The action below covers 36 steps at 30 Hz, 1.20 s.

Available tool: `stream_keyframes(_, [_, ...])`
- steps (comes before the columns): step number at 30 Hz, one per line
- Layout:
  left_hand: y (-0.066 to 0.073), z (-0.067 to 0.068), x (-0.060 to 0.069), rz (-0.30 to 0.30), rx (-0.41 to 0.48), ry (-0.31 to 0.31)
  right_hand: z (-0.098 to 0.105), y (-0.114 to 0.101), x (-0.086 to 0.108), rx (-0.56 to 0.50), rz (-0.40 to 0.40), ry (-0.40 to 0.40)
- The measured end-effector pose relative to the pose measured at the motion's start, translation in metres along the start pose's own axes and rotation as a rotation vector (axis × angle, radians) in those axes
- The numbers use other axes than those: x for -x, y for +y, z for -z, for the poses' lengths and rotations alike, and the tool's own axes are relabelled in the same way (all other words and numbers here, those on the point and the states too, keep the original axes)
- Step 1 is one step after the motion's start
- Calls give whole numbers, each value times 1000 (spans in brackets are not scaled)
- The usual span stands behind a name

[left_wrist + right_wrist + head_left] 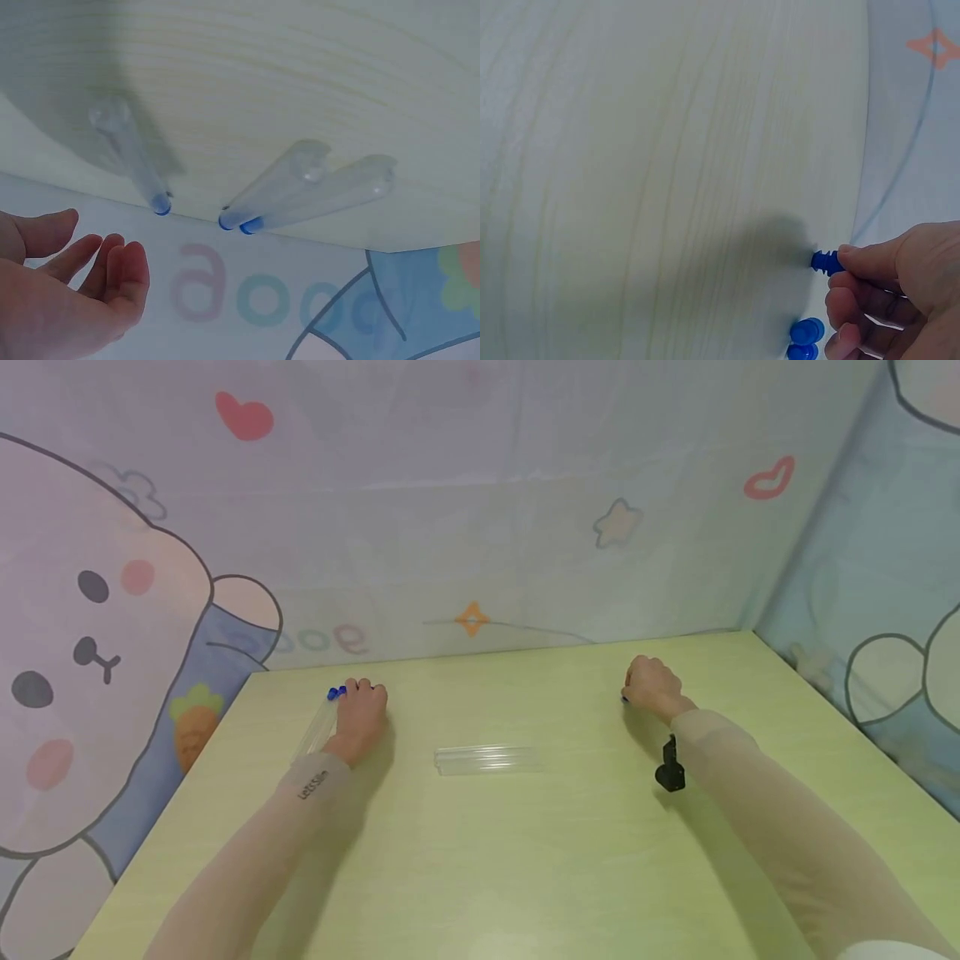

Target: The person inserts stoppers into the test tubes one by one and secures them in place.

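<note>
Blue plastic is showing between the thumb and a finger of the right hand [915, 281]: they are pinching a ribbed stopper [826, 262] by one end, its other end pointing out past the fingertips. Two spare stoppers [806, 331] are lying on the table [480, 860] just beside that hand.

Clear loose tubes [487, 760] are lying side by side between the two hands, no blue showing at their ends. Their long axes are running crosswise, left to right, so one set of ends is facing each hand's side. From the pinched stopper they are lying to the left and closer to the person — well apart from it. The left hand [363, 712] is the nearer one, hovering or resting beyond their left ends; I cannot tell whether it is touching the table.

Its thumb is standing apart from its loosely bent fingers, which are holding nothing. One capped tube [131, 154] is lying nearest to it, and two other capped tubes [266, 189] are lying farther left, all with blue ends pointing toward the table's far edge. The next move seems to be hanging on that crosswise lie — tubes nearer the left hand, stopper in the right.
</note>
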State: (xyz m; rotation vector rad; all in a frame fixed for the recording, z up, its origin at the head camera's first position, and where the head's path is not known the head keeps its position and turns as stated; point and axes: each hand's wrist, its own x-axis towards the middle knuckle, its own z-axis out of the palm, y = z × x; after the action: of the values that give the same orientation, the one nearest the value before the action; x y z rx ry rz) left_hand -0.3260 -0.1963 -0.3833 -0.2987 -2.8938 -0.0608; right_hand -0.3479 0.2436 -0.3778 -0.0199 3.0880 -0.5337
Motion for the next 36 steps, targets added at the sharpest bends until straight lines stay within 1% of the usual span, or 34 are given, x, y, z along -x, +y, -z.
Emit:
stream_keyframes(3, [13,0,-2,-40,20,12,0,0,-1,5,-2,0])
stream_keyframes(8, [41,2,-5,-90,90,-11,0,-1,-2,5,-17,-2])
stream_keyframes(12, [62,4,-5,-144,162,-56,0,-1,-3,11,-26,-4])
stream_keyframes(16, [78,3,-5,-241,244,-111,0,-1,-4,18,-31,-8])
stream_keyframes(20, [89,-1,-4,-345,317,-159,0,0,-5,25,-33,-15])
stream_keyframes(24, [96,-5,-4,-422,363,-190,-1,-1,-6,33,-35,-26])
stream_keyframes(28, [103,-7,-4,-447,392,-214,-2,-1,-6,37,-42,-26])
stream_keyframes(31, [108,-8,-4,-448,413,-235,-2,-1,-6,37,-45,-23])
stream_keyframes(36, [112,-6,-2,-472,444,-274,-1,-1,-7,35,-47,-21])
